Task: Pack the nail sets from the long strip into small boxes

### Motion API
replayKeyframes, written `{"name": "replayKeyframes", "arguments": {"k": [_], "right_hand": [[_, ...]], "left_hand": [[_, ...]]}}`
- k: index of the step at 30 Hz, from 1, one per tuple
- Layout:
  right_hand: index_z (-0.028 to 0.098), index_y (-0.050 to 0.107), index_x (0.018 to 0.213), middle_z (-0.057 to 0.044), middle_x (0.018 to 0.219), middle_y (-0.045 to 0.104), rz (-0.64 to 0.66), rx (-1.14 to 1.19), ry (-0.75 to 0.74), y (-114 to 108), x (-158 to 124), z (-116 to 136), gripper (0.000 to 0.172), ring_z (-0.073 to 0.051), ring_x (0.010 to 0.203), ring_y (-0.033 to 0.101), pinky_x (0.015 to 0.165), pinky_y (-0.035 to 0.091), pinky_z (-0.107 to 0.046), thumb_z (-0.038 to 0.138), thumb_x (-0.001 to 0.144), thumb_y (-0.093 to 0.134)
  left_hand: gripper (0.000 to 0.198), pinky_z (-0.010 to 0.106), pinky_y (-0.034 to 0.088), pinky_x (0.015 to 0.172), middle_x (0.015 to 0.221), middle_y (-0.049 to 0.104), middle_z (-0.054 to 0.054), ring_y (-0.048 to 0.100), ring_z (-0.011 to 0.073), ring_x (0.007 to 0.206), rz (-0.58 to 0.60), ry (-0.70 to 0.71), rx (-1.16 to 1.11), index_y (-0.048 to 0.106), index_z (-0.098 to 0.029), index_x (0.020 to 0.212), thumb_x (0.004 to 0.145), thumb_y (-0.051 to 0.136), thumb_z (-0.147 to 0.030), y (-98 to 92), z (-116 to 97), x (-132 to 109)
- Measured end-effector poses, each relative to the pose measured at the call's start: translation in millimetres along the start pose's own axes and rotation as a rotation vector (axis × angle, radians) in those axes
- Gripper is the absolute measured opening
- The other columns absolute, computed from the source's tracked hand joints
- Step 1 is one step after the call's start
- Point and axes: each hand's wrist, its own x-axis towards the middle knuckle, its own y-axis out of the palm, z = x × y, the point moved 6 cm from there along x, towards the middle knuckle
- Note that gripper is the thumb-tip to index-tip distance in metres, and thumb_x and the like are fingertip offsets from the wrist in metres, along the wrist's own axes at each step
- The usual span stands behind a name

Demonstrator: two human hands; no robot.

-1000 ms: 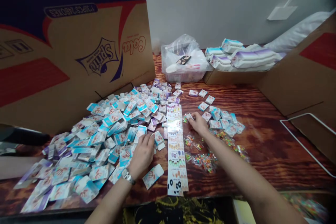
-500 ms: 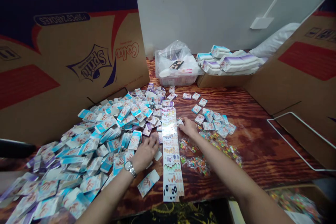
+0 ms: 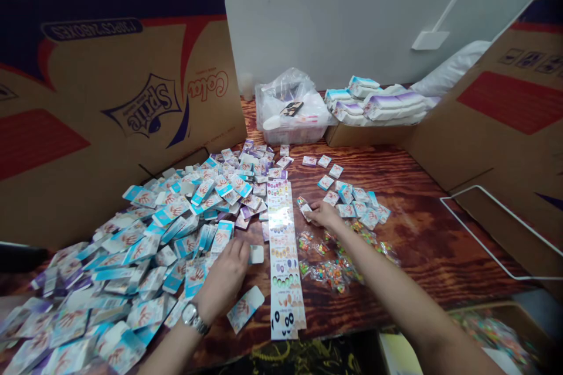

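Note:
My left hand [image 3: 229,269], with a watch on its wrist, is closed on a small blue-and-white carton [image 3: 256,254] at the right edge of the pile. Most of that carton is hidden under my fingers; its flap sticks out to the right. Across the table, my right hand [image 3: 324,214] pinches a small clear packet with bright bits [image 3: 301,203] by its end. Between the hands lies a stack of printed nail-design strips [image 3: 281,234]. Several bags of colourful candy [image 3: 328,272] lie below my right hand. Nearer me rests a loose carton with its flap up [image 3: 245,309].
A large heap of cartons [image 3: 145,246] covers the left side. Smaller closed boxes [image 3: 360,194] sit at right. Behind stand a plastic tub with a bag [image 3: 294,120] and a low box of wrapped packs [image 3: 373,133]. Big cardboard boxes [image 3: 176,29] flank both sides.
My left hand has moved left and toward me, from beside the strips onto the carton. My right hand stays right of the strips, with the packet now showing more. The view has shifted slightly.

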Motion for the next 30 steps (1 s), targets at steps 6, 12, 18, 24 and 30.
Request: {"name": "replayKeyframes", "arguments": {"k": [6,12,18,24,30], "right_hand": [[0.018,0.06,0.07,-0.002,0.073,0.064,-0.034,-0.292,-0.064,3.0,-8.9,13.2,0.009,-0.017,0.073,0.059,0.058,0.034,-0.022,0.022,0.068,0.068],[0.021,0.057,0.101,-0.003,0.085,0.066,0.017,-0.326,-0.266,-4.9,-44.1,52.1,0.021,-0.019,0.075,0.06,0.064,0.038,-0.025,0.028,0.081,0.06],[0.023,0.059,0.094,-0.002,0.087,0.064,0.219,-0.186,-0.772,-1.1,-120.2,118.5,0.01,-0.016,0.079,0.058,0.068,0.041,-0.025,0.029,0.088,0.054],[0.021,0.059,0.084,-0.003,0.077,0.056,0.049,-0.633,-1.201,16.2,-160.2,134.9,0.016,-0.015,0.07,0.049,0.056,0.033,-0.025,0.014,0.089,0.046],[0.021,0.058,0.082,-0.003,0.073,0.057,0.067,-0.731,-1.473,22.4,-176.2,138.9,0.017,-0.016,0.068,0.047,0.054,0.033,-0.028,0.012,0.089,0.046]], "left_hand": [[0.038,0.045,0.045,0.092,0.116,0.054,0.013,0.051,0.0269,0.111,-0.218,-0.172,-0.266,0.04,-0.018,0.125,0.089,0.044,-0.027,-23.4,9.8,-9.7],[0.036,0.039,0.047,0.09,0.117,0.055,0.01,0.054,0.0227,0.108,-0.158,-0.23,-0.554,0.044,-0.023,0.124,0.089,0.047,-0.03,-24.9,-5.0,-5.5],[0.037,0.039,0.047,0.092,0.118,0.054,0.009,0.053,0.0223,0.111,-0.158,-0.148,-0.564,0.043,-0.025,0.127,0.09,0.047,-0.031,-26.0,-15.8,-3.3],[0.04,0.041,0.048,0.091,0.118,0.052,0.011,0.052,0.0236,0.111,-0.146,-0.084,-0.464,0.039,-0.023,0.131,0.091,0.044,-0.029,-29.3,-22.9,-4.9],[0.04,0.043,0.05,0.088,0.113,0.053,0.01,0.055,0.0238,0.103,-0.087,-0.042,-0.392,0.039,-0.023,0.13,0.091,0.045,-0.029,-33.5,-29.7,-5.0]]}}
